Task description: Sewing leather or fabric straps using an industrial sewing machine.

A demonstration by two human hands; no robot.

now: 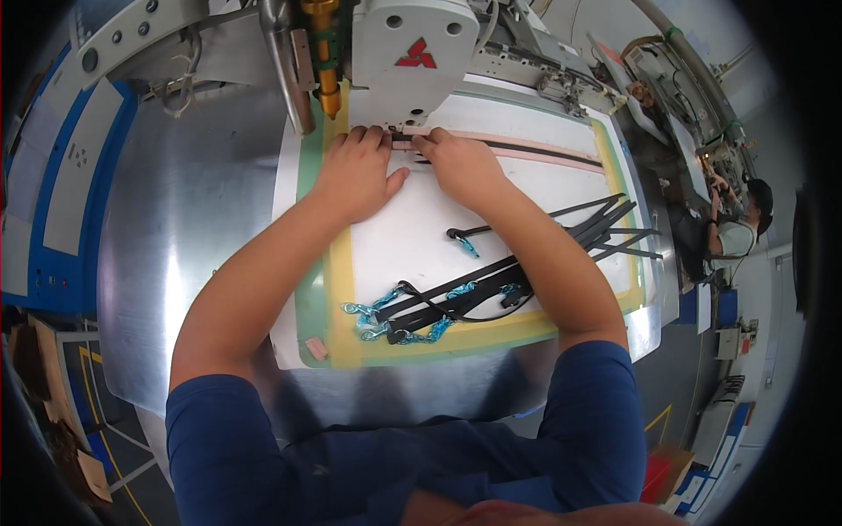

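Observation:
A black strap [544,156] lies lengthwise between pink guide strips [574,164] on the white work board [395,237]. At its left end, below the sewing machine head [408,61], both hands meet the strap. My right hand [463,168] is closed over the strap, fingertips pinching it near that end. My left hand [355,175] rests palm down just left of it, its fingers bent with tips at the strap's end and its thumb held apart. The fingertips partly hide the strap end. Closer to me lies a bundle of black straps [491,280] with blue wrapped metal clips [438,329].
A brass-coloured nozzle [328,92] and a metal tube [285,70] hang close to my left hand. Yellow and green tape [338,307] borders the board, which lies on a metal table [167,237]. A blue cabinet [70,175] stands left. Another person [737,237] sits at right.

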